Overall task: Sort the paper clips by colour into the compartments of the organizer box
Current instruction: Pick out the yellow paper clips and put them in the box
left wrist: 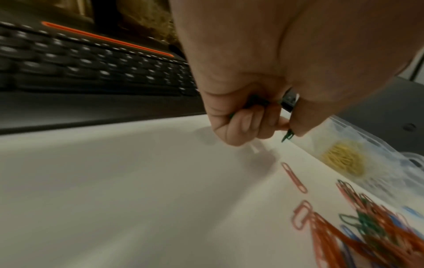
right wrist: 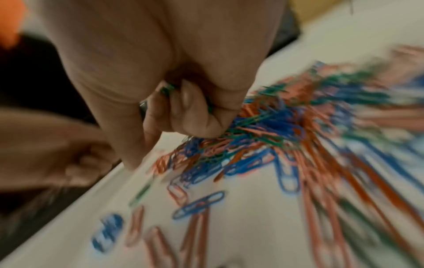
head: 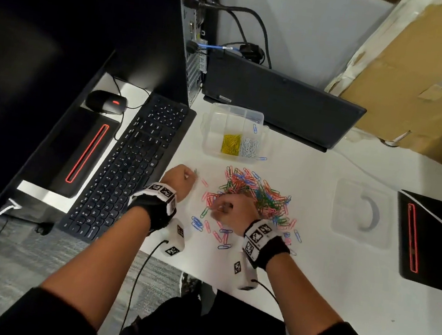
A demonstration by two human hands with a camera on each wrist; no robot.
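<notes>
Fingers [left wrist: 241,125] of left hand [head: 180,180] curled on green clips [left wrist: 288,135]; right hand [head: 232,208] likewise clutching green clips over mixed pile [head: 255,194] on bench [head: 312,277]. Mid-sort, judging by yellow and white already boxed; next, likely an empty compartment of organizer box [head: 221,116].

clear glossy plastic box [head: 211,126], smooth matt white table [head: 326,279], colour-coated paper clips [head: 261,195], matt black keyboard [head: 133,161], brown cardboard [head: 424,67]

The counter [head: 312,277] is white. The paper clips [head: 255,197] are pink, blue and green. The organizer box [head: 211,126] holds yellow and white ones.
</notes>
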